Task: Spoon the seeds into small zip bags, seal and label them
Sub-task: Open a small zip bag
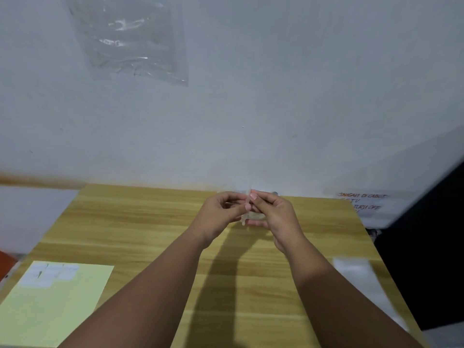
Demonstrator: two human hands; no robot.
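A small clear zip bag (247, 217) hangs between my two hands above the far middle of the wooden table (150, 222). My left hand (222, 213) pinches its top edge from the left. My right hand (272, 213) pinches the same edge from the right, thumb and fingertips meeting those of the left hand. Pale contents show faintly in the bag's lower part; the image is blurred, so seeds cannot be made out. No spoon is in view.
A yellow sheet (50, 305) carrying white labels (47, 275) lies at the near left. Flat clear bags (359, 272) lie at the table's right edge. A wall with a large plastic bag (130, 38) taped on it stands right behind the table.
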